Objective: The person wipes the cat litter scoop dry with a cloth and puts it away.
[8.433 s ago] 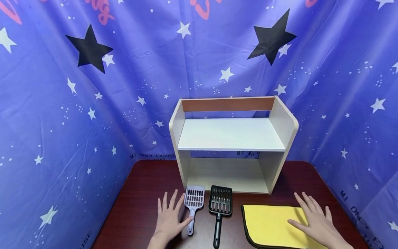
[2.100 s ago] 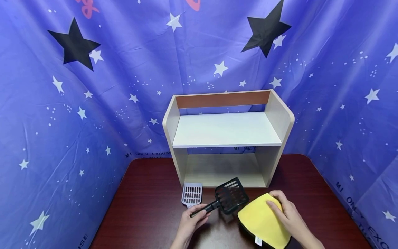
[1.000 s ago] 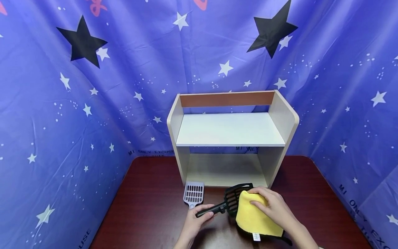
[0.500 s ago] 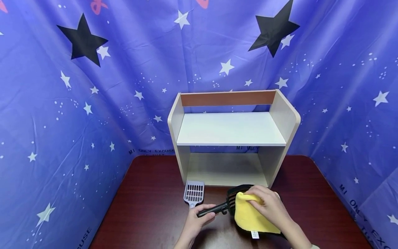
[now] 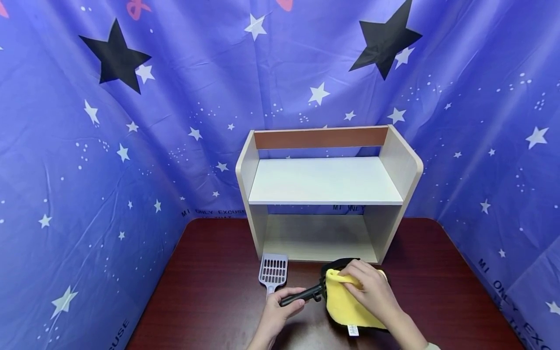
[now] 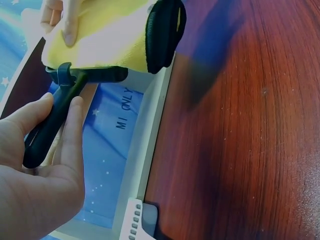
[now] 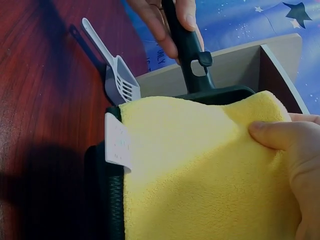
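My left hand (image 5: 277, 313) grips the handle of a black litter scoop (image 5: 306, 294), its slotted head pointing right. My right hand (image 5: 371, 293) pinches a folded yellow cloth (image 5: 350, 306) with dark edging and a white tag (image 5: 352, 330). The cloth lies against the scoop's head and covers most of it; only the head's far rim shows above the cloth. In the right wrist view, the right thumb (image 7: 270, 134) presses on the cloth's face near a top corner. The left wrist view shows the left thumb and fingers around the black handle (image 6: 55, 117).
A grey litter scoop (image 5: 273, 271) lies on the dark red table (image 5: 210, 282), left of the black one, near the left hand. Behind stands a two-tier shelf unit (image 5: 325, 181) of pale wood. A blue star-patterned curtain (image 5: 210, 87) surrounds the table.
Earlier both hands were spread, with the scoop and cloth lying on the table. Then the hands lifted them and brought them together. Lately the cloth has shifted left across the scoop's head.
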Motion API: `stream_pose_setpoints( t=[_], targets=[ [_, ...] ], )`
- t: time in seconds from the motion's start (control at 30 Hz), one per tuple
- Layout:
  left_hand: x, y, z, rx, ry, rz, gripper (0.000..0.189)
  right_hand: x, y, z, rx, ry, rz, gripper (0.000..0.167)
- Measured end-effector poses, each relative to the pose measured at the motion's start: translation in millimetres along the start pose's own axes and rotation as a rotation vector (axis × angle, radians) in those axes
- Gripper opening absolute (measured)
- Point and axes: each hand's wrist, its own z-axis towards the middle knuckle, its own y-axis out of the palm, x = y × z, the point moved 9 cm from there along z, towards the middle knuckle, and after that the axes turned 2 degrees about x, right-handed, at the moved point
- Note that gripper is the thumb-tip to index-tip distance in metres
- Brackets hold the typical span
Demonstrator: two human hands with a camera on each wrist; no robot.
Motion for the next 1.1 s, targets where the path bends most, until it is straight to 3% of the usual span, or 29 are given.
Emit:
stream_pose_setpoints(
  t=[0.33,0.77,1.1],
  targets=[
    [0.8,4.3,-1.2,0.01,0.002,0.063,0.035,-3,4,-1.1,0.073,-0.009,-0.088,0.038],
    [-1.2,9.0,-1.4,0.013,0.009,0.069,0.037,3,6,-6.6,0.176,0.081,-0.181,0.021],
    [-0.8,4.5,-4.0,0.01,0.035,0.06,0.038,15,-2,-8.9,0.23,0.167,-0.298,0.031]
  ],
)
